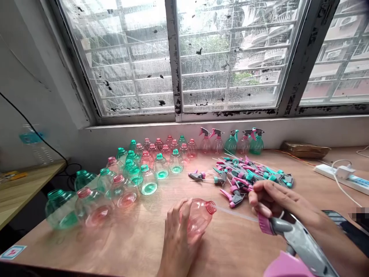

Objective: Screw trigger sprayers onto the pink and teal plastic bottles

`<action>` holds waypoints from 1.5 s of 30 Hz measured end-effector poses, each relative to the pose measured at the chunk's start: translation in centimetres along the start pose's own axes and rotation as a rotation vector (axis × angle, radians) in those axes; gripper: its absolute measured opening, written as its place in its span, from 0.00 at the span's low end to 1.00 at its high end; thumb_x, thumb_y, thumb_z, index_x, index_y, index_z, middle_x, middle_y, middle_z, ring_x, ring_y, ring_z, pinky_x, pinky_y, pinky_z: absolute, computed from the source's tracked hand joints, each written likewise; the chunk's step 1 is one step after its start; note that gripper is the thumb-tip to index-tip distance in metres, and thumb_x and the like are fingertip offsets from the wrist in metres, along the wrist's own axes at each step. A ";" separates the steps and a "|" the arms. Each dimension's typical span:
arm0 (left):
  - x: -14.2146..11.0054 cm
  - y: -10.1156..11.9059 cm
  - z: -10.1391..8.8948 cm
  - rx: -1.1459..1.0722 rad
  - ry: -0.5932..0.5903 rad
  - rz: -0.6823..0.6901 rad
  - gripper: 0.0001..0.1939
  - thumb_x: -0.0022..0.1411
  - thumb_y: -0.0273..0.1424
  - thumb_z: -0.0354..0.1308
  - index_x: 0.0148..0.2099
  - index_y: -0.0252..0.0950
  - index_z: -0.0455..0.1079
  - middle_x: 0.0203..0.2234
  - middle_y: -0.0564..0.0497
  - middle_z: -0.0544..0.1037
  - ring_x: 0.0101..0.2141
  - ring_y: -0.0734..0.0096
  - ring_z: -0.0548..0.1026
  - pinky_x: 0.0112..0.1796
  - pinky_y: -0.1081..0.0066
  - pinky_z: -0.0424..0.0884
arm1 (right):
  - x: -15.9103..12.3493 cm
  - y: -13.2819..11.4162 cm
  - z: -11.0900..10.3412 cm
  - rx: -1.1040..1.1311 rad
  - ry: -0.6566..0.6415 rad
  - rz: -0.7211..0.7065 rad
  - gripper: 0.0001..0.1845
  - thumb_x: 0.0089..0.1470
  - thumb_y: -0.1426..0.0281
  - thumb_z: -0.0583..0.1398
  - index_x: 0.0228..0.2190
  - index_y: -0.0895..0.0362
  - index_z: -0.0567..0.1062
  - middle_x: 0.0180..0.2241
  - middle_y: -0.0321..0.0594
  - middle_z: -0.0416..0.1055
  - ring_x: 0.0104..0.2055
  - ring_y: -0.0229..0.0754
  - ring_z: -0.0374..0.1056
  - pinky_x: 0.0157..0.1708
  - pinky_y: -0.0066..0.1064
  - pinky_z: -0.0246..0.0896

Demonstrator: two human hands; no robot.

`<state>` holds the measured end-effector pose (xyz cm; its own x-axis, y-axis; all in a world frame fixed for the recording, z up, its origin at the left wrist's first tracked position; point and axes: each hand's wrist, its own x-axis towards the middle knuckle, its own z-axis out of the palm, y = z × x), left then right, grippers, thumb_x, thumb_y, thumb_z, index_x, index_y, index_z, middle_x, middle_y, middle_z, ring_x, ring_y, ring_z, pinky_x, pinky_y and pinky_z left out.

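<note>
My left hand (pixel 178 234) is wrapped around a clear pink bottle (pixel 198 217), which tilts to the right with its threaded mouth uncapped. In my right hand (pixel 288 200) is a spray trigger head (pixel 302 244) with a grey body, a pink collar and a pink trigger; fingers and thumb close near the collar. From the head a thin clear tube (pixel 239 214) reaches left to the bottle's mouth. Whether its tip is inside the neck, I cannot tell. Just beyond my right hand lies a pile of loose pink, green and grey spray heads (pixel 248 173).
Several open green and pink bottles (pixel 148 181) stand at the left and back. Several bottles with spray heads (pixel 230 142) line the wall below the window. A power strip (pixel 343 177), a brown packet (pixel 305 149) and a phone (pixel 343 227) lie at the right.
</note>
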<state>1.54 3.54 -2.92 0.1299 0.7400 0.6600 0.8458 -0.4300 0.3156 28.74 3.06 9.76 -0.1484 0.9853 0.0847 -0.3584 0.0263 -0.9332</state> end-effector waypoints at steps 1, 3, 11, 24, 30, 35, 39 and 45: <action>0.1 0.1 -0.1 0.000 -0.003 -0.002 0.46 0.60 0.20 0.66 0.73 0.46 0.48 0.61 0.41 0.67 0.57 0.46 0.68 0.58 0.49 0.67 | 0.0 0.1 -0.2 -0.011 -0.016 0.010 0.16 0.56 0.54 0.69 0.37 0.53 0.83 0.33 0.42 0.77 0.29 0.42 0.67 0.25 0.28 0.71; 0.2 0.3 -0.4 -0.003 -0.020 0.000 0.46 0.61 0.21 0.66 0.73 0.47 0.47 0.62 0.40 0.66 0.58 0.45 0.67 0.58 0.49 0.66 | 0.1 0.2 -0.4 -0.033 -0.024 -0.006 0.17 0.55 0.52 0.69 0.36 0.53 0.84 0.33 0.43 0.77 0.28 0.43 0.67 0.25 0.30 0.72; 0.5 1.5 -1.5 0.012 -0.217 0.216 0.42 0.69 0.40 0.61 0.76 0.47 0.42 0.66 0.37 0.63 0.61 0.41 0.63 0.59 0.49 0.60 | 1.8 4.8 0.2 0.181 0.082 0.102 0.13 0.59 0.59 0.67 0.37 0.56 0.82 0.35 0.43 0.79 0.32 0.42 0.72 0.25 0.26 0.72; 1.4 1.3 -2.1 -0.271 -0.338 0.192 0.30 0.73 0.38 0.57 0.72 0.51 0.51 0.63 0.42 0.65 0.61 0.49 0.67 0.60 0.52 0.66 | 0.6 10.1 -2.3 0.091 0.149 0.314 0.27 0.61 0.43 0.58 0.37 0.55 0.74 0.24 0.38 0.79 0.20 0.43 0.76 0.16 0.29 0.70; 1.5 0.8 -1.6 -0.389 -0.337 0.030 0.44 0.65 0.39 0.67 0.73 0.49 0.45 0.63 0.40 0.65 0.63 0.44 0.66 0.62 0.45 0.64 | -0.3 10.4 -3.3 -0.032 -0.036 0.277 0.27 0.56 0.46 0.66 0.41 0.56 0.72 0.23 0.36 0.79 0.22 0.43 0.77 0.21 0.28 0.70; 1.6 0.9 -1.9 -0.570 -0.448 -0.148 0.38 0.66 0.36 0.65 0.70 0.47 0.49 0.67 0.40 0.62 0.66 0.48 0.65 0.65 0.48 0.61 | -0.5 10.7 -3.2 -0.118 -0.039 0.150 0.25 0.49 0.55 0.74 0.39 0.57 0.73 0.26 0.36 0.80 0.27 0.43 0.76 0.30 0.33 0.72; 1.5 1.0 -2.0 -0.675 -0.494 -0.240 0.50 0.61 0.34 0.69 0.74 0.46 0.40 0.70 0.38 0.59 0.67 0.46 0.63 0.66 0.46 0.59 | -0.6 10.8 -2.4 -0.223 0.046 0.114 0.25 0.46 0.53 0.75 0.36 0.57 0.75 0.23 0.34 0.78 0.24 0.42 0.73 0.24 0.31 0.68; 1.1 0.4 -1.5 -0.653 -0.509 -0.230 0.54 0.59 0.33 0.71 0.76 0.44 0.40 0.66 0.38 0.65 0.66 0.44 0.65 0.65 0.45 0.61 | -1.4 10.9 -2.2 -0.250 0.054 0.050 0.22 0.49 0.54 0.74 0.33 0.57 0.75 0.24 0.34 0.77 0.25 0.41 0.73 0.27 0.31 0.68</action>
<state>1.27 3.44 -1.05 0.3404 0.9199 0.1948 0.4324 -0.3371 0.8363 27.08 2.34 -1.36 -0.1084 0.9938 0.0233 -0.1118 0.0111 -0.9937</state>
